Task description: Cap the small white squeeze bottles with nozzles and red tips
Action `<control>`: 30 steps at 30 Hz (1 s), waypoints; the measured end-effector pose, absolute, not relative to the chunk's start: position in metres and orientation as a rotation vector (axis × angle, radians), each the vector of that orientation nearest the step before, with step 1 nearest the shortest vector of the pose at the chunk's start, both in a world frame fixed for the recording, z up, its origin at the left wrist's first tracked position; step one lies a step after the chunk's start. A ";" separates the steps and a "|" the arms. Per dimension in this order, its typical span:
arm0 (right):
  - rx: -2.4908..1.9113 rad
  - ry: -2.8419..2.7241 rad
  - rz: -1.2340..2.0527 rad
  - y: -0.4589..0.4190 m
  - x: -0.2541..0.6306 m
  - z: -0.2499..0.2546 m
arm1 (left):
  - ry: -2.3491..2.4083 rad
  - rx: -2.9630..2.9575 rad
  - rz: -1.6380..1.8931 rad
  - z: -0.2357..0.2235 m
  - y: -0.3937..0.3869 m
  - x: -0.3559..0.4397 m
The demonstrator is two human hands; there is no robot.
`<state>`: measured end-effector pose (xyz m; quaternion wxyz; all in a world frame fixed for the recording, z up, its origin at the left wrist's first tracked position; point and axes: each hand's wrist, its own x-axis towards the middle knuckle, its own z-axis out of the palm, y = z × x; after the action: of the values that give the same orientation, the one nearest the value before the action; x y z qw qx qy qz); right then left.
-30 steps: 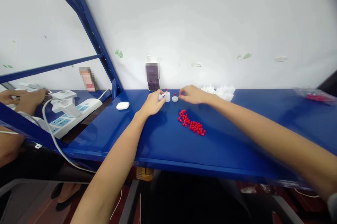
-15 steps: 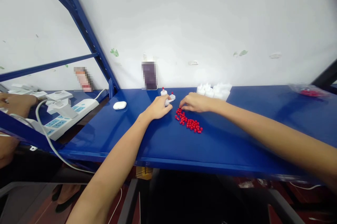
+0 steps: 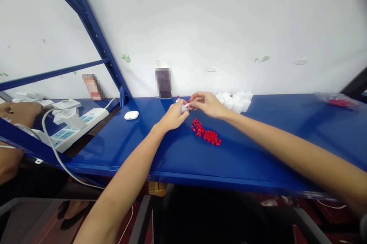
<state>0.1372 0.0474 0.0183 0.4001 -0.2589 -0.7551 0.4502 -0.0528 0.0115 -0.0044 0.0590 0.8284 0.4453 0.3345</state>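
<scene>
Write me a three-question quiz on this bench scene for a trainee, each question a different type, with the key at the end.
1. True or false: the left hand holds a small white bottle.

2. Multiple choice: where does the rounded white case lie?
A) To the left of the left hand
B) Between the two hands
C) To the right of the right hand

3. Fill in the blank: the small cap-like pieces heaped on the blue table are ____ in colour.

Key: 1. True; 2. A; 3. red
</scene>
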 end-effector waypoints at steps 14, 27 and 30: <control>-0.626 -1.601 1.288 0.045 0.124 0.005 | 1.359 2.474 1.076 -0.002 0.009 -0.051; -0.653 -2.346 0.331 0.034 0.137 0.021 | 1.405 2.428 1.121 -0.003 0.011 -0.048; -0.654 -2.336 0.385 0.035 0.136 0.025 | 1.458 2.417 1.158 0.001 0.009 -0.044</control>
<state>0.1357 0.0347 0.0255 0.3360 -0.2508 -0.8958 0.1477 -0.0438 0.0090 0.0009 0.0455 0.7914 0.4774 0.3791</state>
